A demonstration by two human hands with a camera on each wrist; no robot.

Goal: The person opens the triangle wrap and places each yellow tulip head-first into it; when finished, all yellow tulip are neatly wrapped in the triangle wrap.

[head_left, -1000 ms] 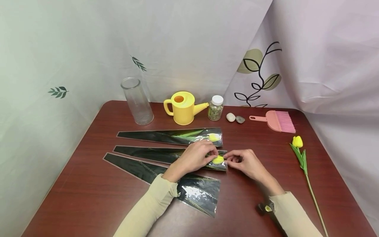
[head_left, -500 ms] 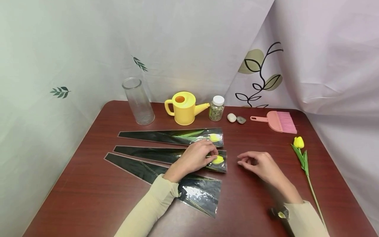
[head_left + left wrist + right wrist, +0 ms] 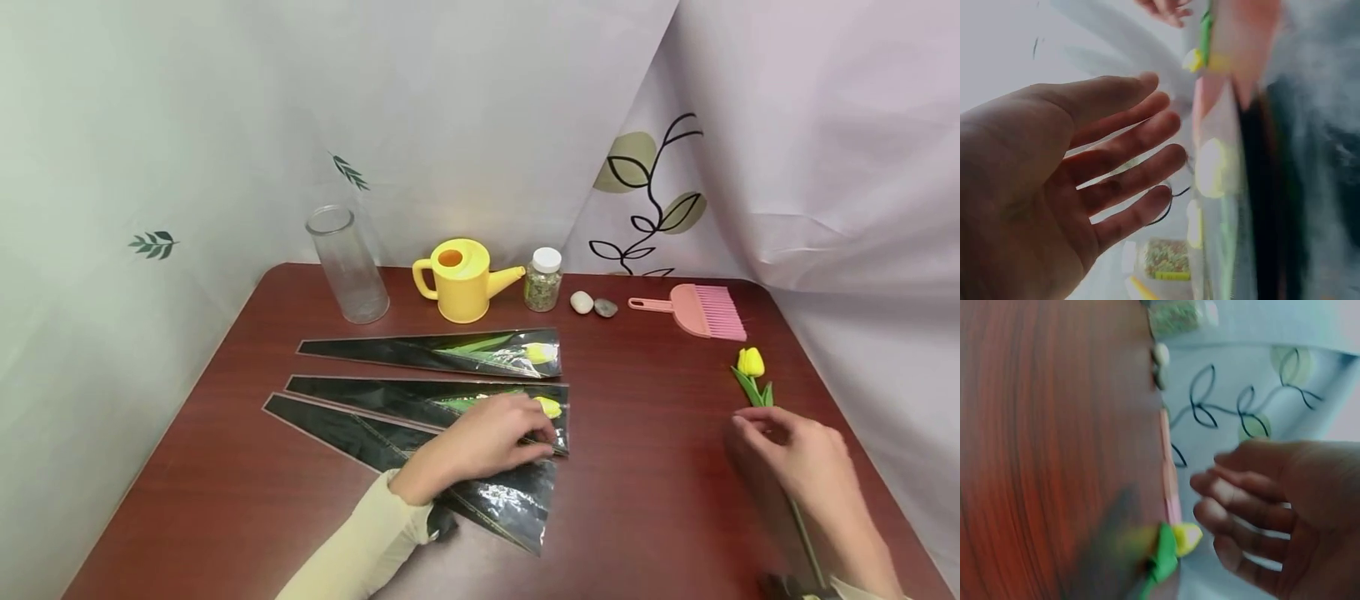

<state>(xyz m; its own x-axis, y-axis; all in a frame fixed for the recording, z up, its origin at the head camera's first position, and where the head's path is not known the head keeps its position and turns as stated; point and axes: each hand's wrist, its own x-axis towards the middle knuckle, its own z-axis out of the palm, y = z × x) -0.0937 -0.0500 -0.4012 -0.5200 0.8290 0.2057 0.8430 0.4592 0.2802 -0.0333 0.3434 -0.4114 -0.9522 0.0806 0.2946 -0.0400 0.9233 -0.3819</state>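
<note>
Left hand (image 3: 491, 433) is hovering over the wide ends of the middle sleeve (image 3: 420, 397) and near sleeve (image 3: 517, 500), fingers relaxed and slightly bent, grasping nothing; contact with the plastic: cannot tell. Right hand (image 3: 813, 454) is hanging above the stem of the loose tulip (image 3: 751, 362), fingers loosely bent, also holding nothing.

Loose tulip is lying at the right side of the table (image 3: 637, 483), yellow bloom pointing away from the person, stem partly hidden by the right hand. Middle sleeve is holding one yellow tulip (image 3: 549, 407), bloom at the wide end. Far sleeve (image 3: 420, 348) is holding another, same way round. All three sleeves are lying flat, narrow ends left; near one is sitting angled.

Along the back, left to right: glass vase (image 3: 350, 271), yellow watering can (image 3: 461, 292), white-capped jar (image 3: 543, 283) are standing upright; white stone (image 3: 581, 302), grey stone (image 3: 605, 308), pink brush (image 3: 690, 310) are lying beyond.
</note>
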